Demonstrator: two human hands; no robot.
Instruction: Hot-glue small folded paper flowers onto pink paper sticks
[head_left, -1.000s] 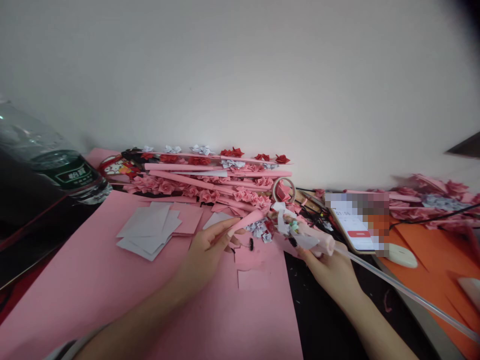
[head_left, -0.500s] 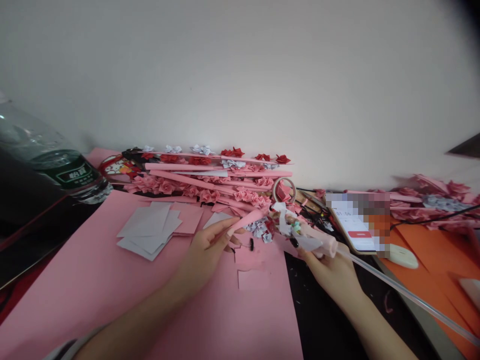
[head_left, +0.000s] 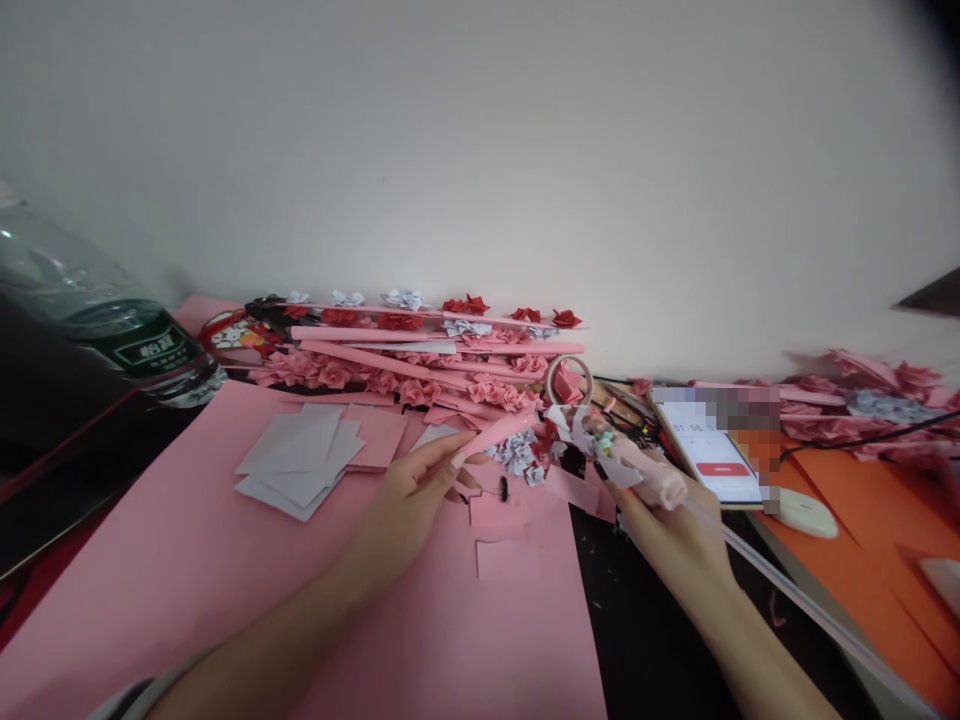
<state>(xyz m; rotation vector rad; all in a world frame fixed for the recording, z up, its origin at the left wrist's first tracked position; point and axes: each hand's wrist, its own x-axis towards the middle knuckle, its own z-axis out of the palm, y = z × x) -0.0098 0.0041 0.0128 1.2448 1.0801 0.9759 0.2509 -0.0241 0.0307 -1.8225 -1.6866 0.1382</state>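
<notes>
A rolled pink paper tube [head_left: 499, 434] lies in the fingers of my left hand [head_left: 420, 485], which pinches its near end. My right hand [head_left: 686, 525] is closed around a pale pink and white glue gun [head_left: 634, 468]. A long clear glue stick [head_left: 810, 595] runs out of its back toward the lower right. The gun's front points left, a little apart from the tube; its tip is hard to make out among the paper flowers. White paper flowers [head_left: 519, 455] lie just beyond my left fingertips. Beneath the left hand is a large pink paper sheet [head_left: 450, 640].
White paper squares [head_left: 292, 445] and pink squares [head_left: 379, 440] lie at left. Pink paper flowers and stems [head_left: 420, 385] are heaped along the wall. A tape roll [head_left: 568, 383], phone [head_left: 716, 455], white mouse [head_left: 806, 513] and orange paper [head_left: 862, 480] stand right; a water bottle [head_left: 142, 345] leans far left.
My right hand has shifted slightly right with the glue gun, drawing it away from the pink tube. The glue stick has swung a little lower. My left hand has barely moved.
</notes>
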